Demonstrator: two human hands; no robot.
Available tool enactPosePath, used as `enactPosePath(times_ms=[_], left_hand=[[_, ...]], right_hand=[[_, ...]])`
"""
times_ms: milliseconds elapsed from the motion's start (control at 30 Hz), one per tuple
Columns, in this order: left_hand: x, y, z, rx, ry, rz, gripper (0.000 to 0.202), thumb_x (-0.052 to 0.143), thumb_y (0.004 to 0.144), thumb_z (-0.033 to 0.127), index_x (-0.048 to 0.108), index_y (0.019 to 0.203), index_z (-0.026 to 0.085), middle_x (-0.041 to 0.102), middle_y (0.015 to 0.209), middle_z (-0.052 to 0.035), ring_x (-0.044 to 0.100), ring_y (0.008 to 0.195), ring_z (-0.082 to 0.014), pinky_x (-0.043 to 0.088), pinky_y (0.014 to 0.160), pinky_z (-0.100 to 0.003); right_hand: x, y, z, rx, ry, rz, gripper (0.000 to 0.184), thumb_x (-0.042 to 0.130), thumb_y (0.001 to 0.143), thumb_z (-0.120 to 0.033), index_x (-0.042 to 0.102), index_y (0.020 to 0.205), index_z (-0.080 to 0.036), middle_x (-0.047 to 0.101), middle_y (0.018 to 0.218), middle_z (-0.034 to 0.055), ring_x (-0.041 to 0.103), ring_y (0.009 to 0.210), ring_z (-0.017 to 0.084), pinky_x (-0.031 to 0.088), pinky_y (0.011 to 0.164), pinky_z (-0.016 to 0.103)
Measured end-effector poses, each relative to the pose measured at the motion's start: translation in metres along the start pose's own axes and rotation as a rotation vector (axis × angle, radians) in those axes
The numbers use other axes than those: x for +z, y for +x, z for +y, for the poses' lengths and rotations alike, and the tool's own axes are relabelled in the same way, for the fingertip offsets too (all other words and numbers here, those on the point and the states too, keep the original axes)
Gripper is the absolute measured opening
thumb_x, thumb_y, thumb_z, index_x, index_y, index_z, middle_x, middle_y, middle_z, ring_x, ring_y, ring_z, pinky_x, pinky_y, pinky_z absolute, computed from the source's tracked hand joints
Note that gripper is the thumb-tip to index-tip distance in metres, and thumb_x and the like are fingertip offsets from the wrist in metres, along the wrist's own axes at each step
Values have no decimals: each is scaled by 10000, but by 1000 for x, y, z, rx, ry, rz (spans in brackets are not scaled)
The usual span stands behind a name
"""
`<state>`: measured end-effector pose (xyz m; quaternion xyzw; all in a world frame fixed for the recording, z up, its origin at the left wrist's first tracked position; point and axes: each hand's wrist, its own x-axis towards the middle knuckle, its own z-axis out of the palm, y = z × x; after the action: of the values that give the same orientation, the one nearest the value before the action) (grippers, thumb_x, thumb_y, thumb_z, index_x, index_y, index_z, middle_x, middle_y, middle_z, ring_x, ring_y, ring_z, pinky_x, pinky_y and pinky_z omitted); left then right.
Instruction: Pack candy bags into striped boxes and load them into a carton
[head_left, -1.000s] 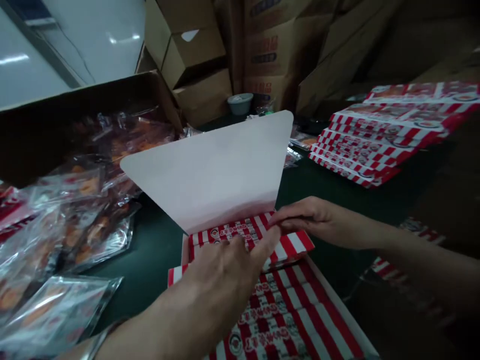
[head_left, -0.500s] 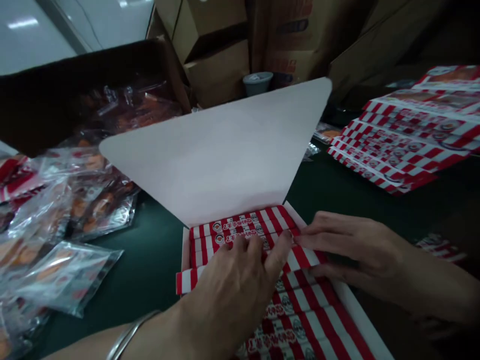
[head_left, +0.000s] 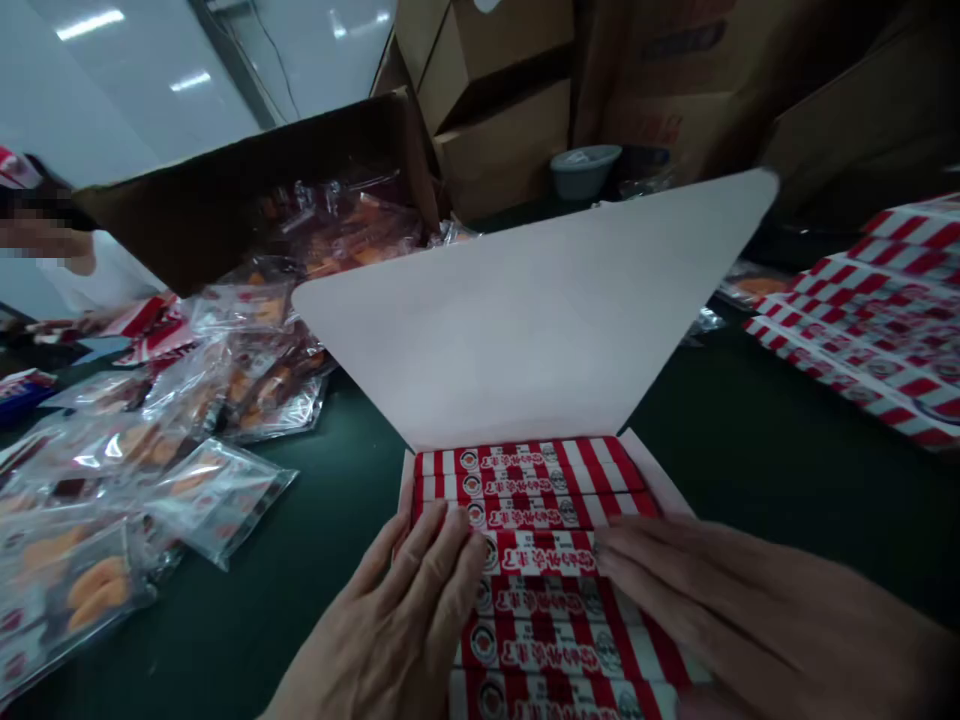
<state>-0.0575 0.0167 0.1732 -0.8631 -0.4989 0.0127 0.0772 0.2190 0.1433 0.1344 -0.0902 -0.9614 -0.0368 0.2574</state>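
Note:
A white carton with its lid (head_left: 525,310) raised stands in front of me, holding a row of several small red-and-white striped boxes (head_left: 540,555) with printed lettering. My left hand (head_left: 397,610) lies over the left ends of the row, fingers stretched out and touching the boxes. Across from it, my right hand (head_left: 720,590) rests flat on the right ends, fingers extended and close together. Neither hand is wrapped around anything. The front of the carton runs out of view at the bottom.
Clear plastic packets with orange pieces (head_left: 97,590) cover the left side, spilling from a brown cardboard box (head_left: 270,150). Striped packages (head_left: 870,320) are stacked at right. A grey tub (head_left: 585,170) stands near cardboard boxes (head_left: 510,140). A person (head_left: 97,265) is at far left.
The striped box that stuck up under my hands now sits level in the row. My hands have moved apart to its two sides, fingers flattened. The view has shifted left.

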Motion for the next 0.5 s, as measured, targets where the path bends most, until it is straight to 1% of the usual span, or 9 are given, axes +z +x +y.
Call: enactPosePath(times_ms=[67, 133, 167, 233, 300, 367, 400, 467, 500], left_hand=[[6, -7, 4, -13, -9, -50, 932, 408, 871, 676, 156, 1516, 52, 422, 1487, -178, 345, 1397, -332, 271, 1134, -450], [10, -5, 8, -20, -71, -115, 966, 377, 870, 692, 70, 1526, 54, 325, 1535, -186, 265, 1435, -340, 211, 1160, -484], [11, -3, 9, -28, -105, -139, 964, 368, 871, 694, 59, 1527, 59, 286, 1550, -185, 236, 1446, -341, 186, 1169, -495], [11, 1, 11, -54, -164, -199, 943, 368, 872, 692, 88, 1528, 75, 228, 1569, -178, 198, 1457, -342, 160, 1178, -512], [5, 1, 12, -87, -214, -241, 937, 396, 861, 696, 143, 1523, 82, 214, 1570, -179, 183, 1459, -349, 181, 1176, -528], [-4, 0, 10, -136, -280, -228, 879, 437, 875, 651, 195, 1516, 101, 269, 1556, -177, 234, 1448, -332, 260, 1163, -508], [-10, -1, 7, -186, -322, -196, 806, 443, 901, 601, 219, 1511, 122, 321, 1541, -167, 297, 1430, -306, 320, 1146, -479], [-21, 0, -4, -336, -402, -82, 623, 414, 963, 457, 264, 1494, 168, 418, 1501, -137, 422, 1369, -245, 425, 1091, -418], [-23, 2, -11, -418, -429, -18, 550, 391, 983, 380, 284, 1483, 179, 445, 1487, -127, 455, 1346, -222, 452, 1071, -400]], right_hand=[[9, -6, -8, -59, -25, -1, 418, 297, 1028, -336, 558, 1243, -89, 644, 1251, 109, 498, 1252, 230, 392, 1050, 390], [16, -9, -13, -55, -57, 14, 455, 322, 1014, -398, 555, 1234, -75, 639, 1251, 141, 489, 1255, 280, 406, 1028, 437], [18, -9, -14, -51, -73, 15, 448, 339, 1006, -406, 560, 1220, -81, 643, 1240, 149, 500, 1238, 298, 419, 1010, 456], [20, -5, -16, -57, -113, 15, 410, 321, 1005, -365, 570, 1188, -95, 654, 1216, 158, 545, 1176, 311, 458, 952, 469], [20, 6, -18, -64, -179, -14, 355, 316, 985, -252, 570, 1191, -114, 661, 1206, 151, 604, 1080, 299, 506, 853, 447], [18, 26, -21, -85, -233, -48, 346, 414, 899, -177, 580, 1196, -112, 677, 1175, 153, 647, 966, 290, 533, 746, 420], [17, 39, -23, -101, -235, -61, 369, 483, 836, -168, 595, 1181, -100, 692, 1135, 160, 658, 913, 291, 539, 709, 414], [18, 69, -25, -141, -193, -97, 401, 597, 708, -166, 645, 1095, -73, 725, 967, 164, 666, 785, 283, 543, 627, 395], [21, 83, -26, -168, -168, -134, 406, 628, 669, -163, 660, 1062, -67, 726, 874, 148, 661, 719, 271, 535, 578, 378]])
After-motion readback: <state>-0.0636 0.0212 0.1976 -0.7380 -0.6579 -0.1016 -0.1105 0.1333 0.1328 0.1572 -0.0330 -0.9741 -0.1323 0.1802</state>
